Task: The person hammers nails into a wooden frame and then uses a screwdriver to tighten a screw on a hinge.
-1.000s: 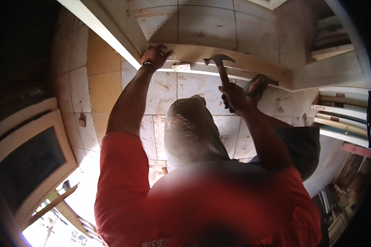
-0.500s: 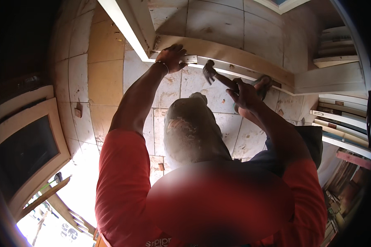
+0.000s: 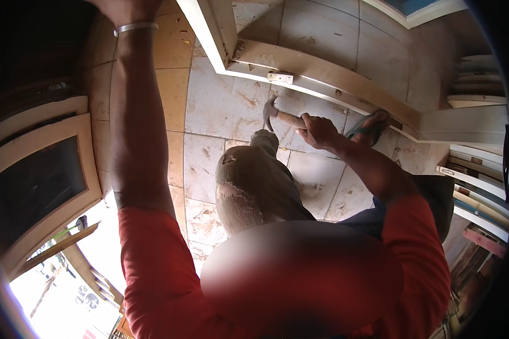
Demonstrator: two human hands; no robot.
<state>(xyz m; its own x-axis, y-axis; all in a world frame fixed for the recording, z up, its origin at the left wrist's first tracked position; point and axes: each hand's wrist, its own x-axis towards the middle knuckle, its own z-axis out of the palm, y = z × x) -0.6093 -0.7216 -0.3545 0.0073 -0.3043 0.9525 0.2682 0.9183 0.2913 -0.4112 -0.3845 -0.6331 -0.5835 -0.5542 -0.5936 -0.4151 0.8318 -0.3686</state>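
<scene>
- Your right hand [image 3: 319, 133] is closed around the wooden handle of the hammer [image 3: 290, 119], its head pointing left.
- The hammer is on the near side of the pale wooden frame [image 3: 322, 71], apart from it, and just beyond your trouser leg [image 3: 254, 189].
- Your left hand [image 3: 129, 10] is at the far left, cut off by the view's edge; you cannot tell how open it is or whether it has hold of anything.
- A small pale plate [image 3: 280, 77] sits on the frame's near edge, toward the left corner.
- A sandalled foot [image 3: 371, 127] is beside the frame, right of the hammer.
</scene>
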